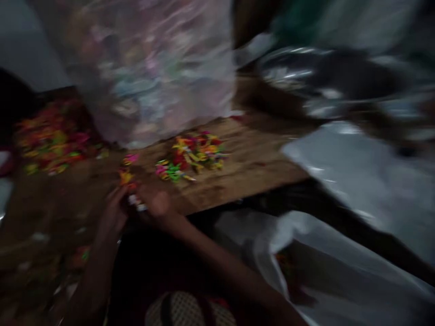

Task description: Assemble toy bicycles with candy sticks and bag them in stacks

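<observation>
My left hand (117, 208) and my right hand (158, 206) are close together at the near edge of a wooden board, fingers closed. Motion and dim light blur them. Between the fingers shows a small white piece (136, 202), whose kind I cannot make out. Just past the fingertips are small orange and yellow plastic pieces (125, 176) with a pink one; whether they are held or lie on the board I cannot tell. Farther right lies a small pile of bright plastic pieces (199, 151), some green, yellow and red.
A larger heap of colourful pieces (56, 140) lies at the left. A big translucent bag (163, 77) full of pastel items stands behind the wooden board (244, 167). At the right are a clear plastic sheet (340, 167) and an open white sack (295, 226) with a few coloured pieces inside.
</observation>
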Available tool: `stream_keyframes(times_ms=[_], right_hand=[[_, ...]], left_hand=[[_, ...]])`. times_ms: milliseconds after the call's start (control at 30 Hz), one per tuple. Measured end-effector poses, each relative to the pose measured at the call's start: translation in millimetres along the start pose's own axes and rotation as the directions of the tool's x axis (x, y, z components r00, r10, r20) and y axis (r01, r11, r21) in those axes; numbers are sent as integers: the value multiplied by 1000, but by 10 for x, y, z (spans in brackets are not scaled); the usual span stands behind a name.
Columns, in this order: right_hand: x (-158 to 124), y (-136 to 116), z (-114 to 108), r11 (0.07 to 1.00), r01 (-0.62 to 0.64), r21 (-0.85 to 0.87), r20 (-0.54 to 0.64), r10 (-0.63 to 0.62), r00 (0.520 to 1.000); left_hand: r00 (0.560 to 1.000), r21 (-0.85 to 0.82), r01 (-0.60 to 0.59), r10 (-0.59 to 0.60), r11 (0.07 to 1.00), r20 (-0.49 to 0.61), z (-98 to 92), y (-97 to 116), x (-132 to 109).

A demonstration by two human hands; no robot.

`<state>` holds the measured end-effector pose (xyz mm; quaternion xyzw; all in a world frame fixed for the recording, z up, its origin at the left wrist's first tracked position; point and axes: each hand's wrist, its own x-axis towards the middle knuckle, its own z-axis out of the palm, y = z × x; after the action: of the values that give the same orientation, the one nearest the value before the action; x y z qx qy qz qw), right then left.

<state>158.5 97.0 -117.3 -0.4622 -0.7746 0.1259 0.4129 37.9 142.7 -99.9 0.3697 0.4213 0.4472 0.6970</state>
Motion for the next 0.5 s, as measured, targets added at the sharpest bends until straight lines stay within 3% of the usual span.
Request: stream_keyframes(times_ms=[67,100,200,333,500], right_hand=[[-48,90,34,971,-107,212,-100,131,986],[-79,151,10,949,-156,275,-91,187,978],[-170,265,-107,901,-210,380,-109,269,957],[-220,285,-147,872,-316,373,-75,368,927],[-182,358,-123,831,-304,467,-38,362,931]], left_hand=[[994,-29,-1,-2,1000,-105,-227,50,-140],[993,-35,9,-13,999,-116,-262,49,-160],[997,-15,37,-38,999,-67,-218,4,-115],[998,-14,67,-67,998,-10,-141,-38,-57],[988,84,158,-157,984,-14,-127,-17,-52]])
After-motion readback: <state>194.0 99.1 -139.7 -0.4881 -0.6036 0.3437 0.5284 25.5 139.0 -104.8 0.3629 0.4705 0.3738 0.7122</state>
